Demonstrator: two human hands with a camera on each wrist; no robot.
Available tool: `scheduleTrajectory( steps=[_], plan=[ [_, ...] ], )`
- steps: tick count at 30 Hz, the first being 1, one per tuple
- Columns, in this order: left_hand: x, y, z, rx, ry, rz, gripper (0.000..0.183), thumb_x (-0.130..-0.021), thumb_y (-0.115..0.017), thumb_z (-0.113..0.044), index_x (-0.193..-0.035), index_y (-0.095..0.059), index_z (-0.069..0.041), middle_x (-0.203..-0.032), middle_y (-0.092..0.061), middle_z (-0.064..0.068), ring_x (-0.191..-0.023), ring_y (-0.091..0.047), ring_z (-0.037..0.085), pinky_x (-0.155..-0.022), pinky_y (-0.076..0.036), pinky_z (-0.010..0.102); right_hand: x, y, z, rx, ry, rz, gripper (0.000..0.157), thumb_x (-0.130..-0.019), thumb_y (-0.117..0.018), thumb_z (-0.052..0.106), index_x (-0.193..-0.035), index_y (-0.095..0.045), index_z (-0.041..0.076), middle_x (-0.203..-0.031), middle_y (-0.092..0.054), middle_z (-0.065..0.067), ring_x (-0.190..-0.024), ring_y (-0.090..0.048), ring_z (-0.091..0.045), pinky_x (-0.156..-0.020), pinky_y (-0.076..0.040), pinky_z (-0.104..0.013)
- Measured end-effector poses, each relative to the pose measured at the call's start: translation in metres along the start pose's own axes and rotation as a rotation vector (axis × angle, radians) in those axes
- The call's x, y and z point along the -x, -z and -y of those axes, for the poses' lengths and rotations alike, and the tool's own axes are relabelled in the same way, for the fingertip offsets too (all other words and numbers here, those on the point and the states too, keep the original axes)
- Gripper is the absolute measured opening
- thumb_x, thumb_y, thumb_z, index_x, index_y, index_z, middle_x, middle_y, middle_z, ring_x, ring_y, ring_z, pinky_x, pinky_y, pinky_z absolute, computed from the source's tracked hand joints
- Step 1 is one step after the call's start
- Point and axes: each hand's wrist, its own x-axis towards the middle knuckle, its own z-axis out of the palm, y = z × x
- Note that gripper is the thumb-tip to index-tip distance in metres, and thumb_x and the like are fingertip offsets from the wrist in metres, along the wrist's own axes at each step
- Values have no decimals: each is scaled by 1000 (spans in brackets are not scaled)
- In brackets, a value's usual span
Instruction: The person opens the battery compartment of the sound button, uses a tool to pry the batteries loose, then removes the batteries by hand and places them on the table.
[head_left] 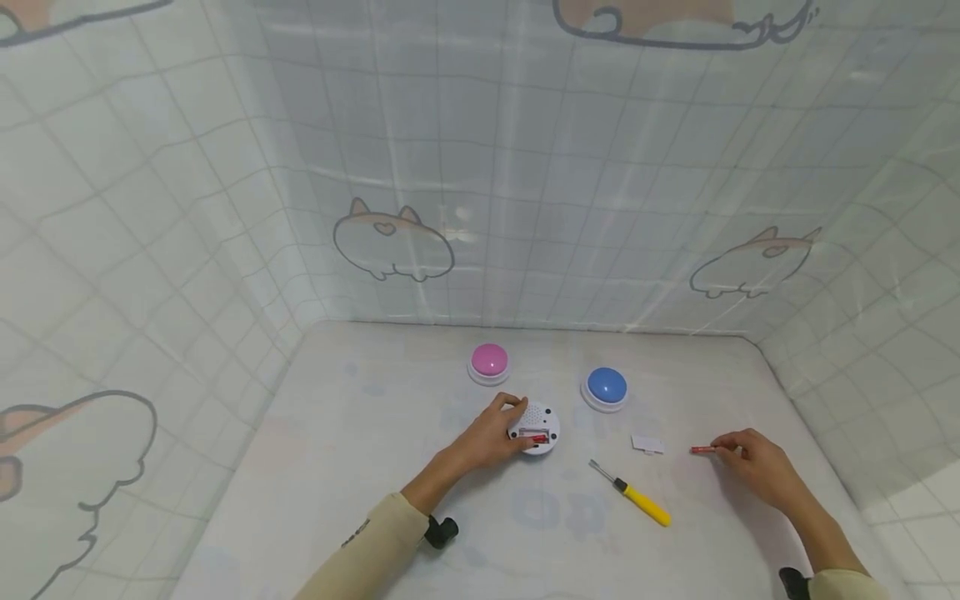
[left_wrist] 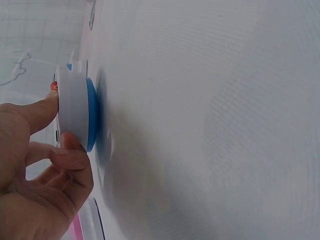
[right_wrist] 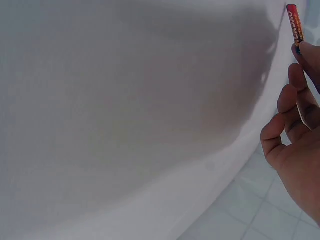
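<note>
A round white push-button buzzer (head_left: 534,414) is turned upside down, its blue dome (left_wrist: 92,115) facing the table. My left hand (head_left: 489,437) grips it by the side, thumb at the edge of the uncovered battery compartment. Inside that compartment lies a red battery (head_left: 539,438), its end (left_wrist: 54,86) showing beside the thumb in the left wrist view. Over the right part of the table, my right hand (head_left: 756,468) pinches another small red battery (right_wrist: 295,22) by one end between thumb and fingers. Its free end points left in the head view.
Behind the held buzzer stands a pink-domed button (head_left: 490,360), and a blue-domed button (head_left: 607,385) sits to its right. A small white battery cover (head_left: 647,444) and a yellow-handled screwdriver (head_left: 643,502) lie between the hands. Patterned curtain walls (head_left: 525,250) enclose the table.
</note>
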Motion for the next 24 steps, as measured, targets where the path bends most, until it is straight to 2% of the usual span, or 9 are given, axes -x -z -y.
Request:
scheduleTrajectory(
  steps=[5, 13, 24],
  plan=[
    [1, 0, -1, 7, 9, 3, 76, -95, -71, -38, -156, -37, -9, -150, -41, 8, -130, -49, 21, -109, -42, 39, -1, -2, -9, 20, -4, 10, 12, -95, -67, 9, -103, -74, 4, -90, -62, -6, -72, -47, -15, -58, -38, -28],
    [0, 0, -1, 11, 18, 4, 76, -95, -70, -39, -156, -37, -10, -151, -40, 6, -130, -49, 21, -109, -42, 39, -4, -7, -14, 36, -51, 50, 13, -92, -65, 5, -104, -72, 4, -92, -61, -8, -77, -51, -20, -63, -41, -33],
    [-1, -1, 1, -2, 13, 5, 76, -95, -70, -40, -156, -37, -9, -149, -42, 6, -130, -49, 21, -109, -41, 39, -4, -8, -14, 13, -50, 36, 13, -91, -68, 3, -104, -71, 4, -92, -63, -7, -81, -55, -21, -66, -44, -36]
  ],
)
